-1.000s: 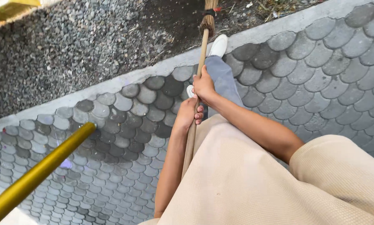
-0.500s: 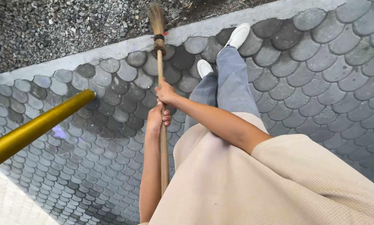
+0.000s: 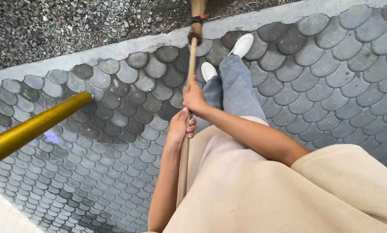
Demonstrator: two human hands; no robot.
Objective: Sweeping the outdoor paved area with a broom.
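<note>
Both hands grip the broom's wooden handle point(image 3: 189, 77) at centre frame: right hand point(image 3: 194, 97) above, left hand point(image 3: 179, 128) just below, each wrapped tight. Its bristle head point(image 3: 198, 7) sits at the top edge over the kerb point(image 3: 129, 45); bristles could snag there, or fling gravel point(image 3: 51, 23) onto the paving point(image 3: 323, 86).

Pole point(image 3: 34, 127) left of broom point(image 3: 189, 82), pavement point(image 3: 331, 77) beneath.

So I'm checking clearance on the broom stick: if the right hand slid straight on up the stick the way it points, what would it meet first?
The right hand has bare stick ahead; the first thing in line looks to be the dark binding at the bristles, over the grey kerb. The left hand grips behind it.
</note>
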